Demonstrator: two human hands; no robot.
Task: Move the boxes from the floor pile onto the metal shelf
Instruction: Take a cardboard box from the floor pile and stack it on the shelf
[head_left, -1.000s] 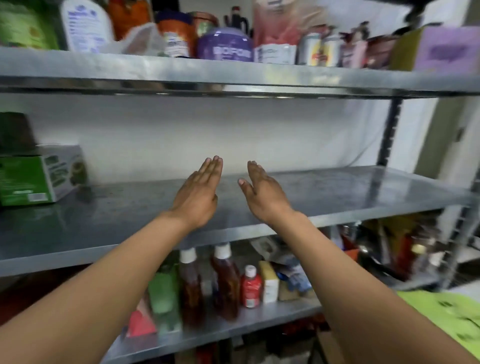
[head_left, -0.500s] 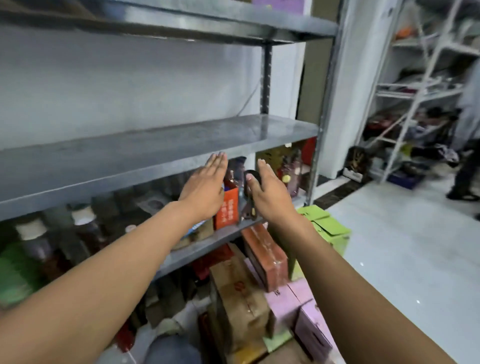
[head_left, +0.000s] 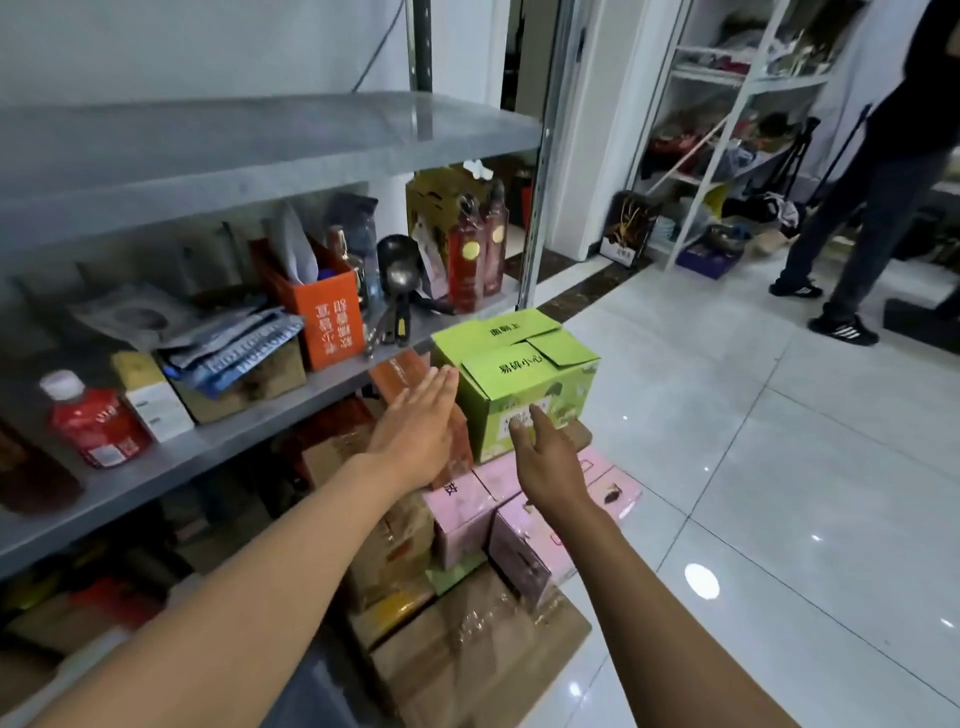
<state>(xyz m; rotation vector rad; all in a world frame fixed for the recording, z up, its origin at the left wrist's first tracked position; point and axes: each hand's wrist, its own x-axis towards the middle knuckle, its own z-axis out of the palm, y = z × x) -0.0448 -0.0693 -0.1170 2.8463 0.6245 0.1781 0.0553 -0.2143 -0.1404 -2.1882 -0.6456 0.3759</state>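
**Empty hands at the green box**

Both the left hand (head_left: 415, 426) and right hand (head_left: 545, 457) are flat, fingers straight, gripping nothing. Between them the lime-green carton (head_left: 524, 374), flaps printed with black characters, tops the floor pile (head_left: 467, 597) beside the metal shelf (head_left: 249, 156).

Metal shelf (head_left: 249, 150), upper left of frame: grey sheet metal, smooth, dull satin sheen.
Green box (head_left: 519, 371), centre of frame: printed cardboard, smooth, faintly glossy, flaps creased.
Pink boxes (head_left: 483, 512), below it: coated card, smooth, soft sheen.
Brown cartons (head_left: 467, 639), lower centre: corrugated cardboard, matt, sealed with shiny clear tape.
Orange bin (head_left: 324, 317), left of centre: matt, material cannot be told.
Red bottle (head_left: 96, 421), far left: clear glossy plastic, white plastic cap.
Tall bottles (head_left: 475, 249), upper centre: glossy, reddish, transparent.
Ladle (head_left: 397, 265), centre: dark metal, dull shine.
Floor (head_left: 779, 467), right side: large pale tiles, polished, highly reflective.
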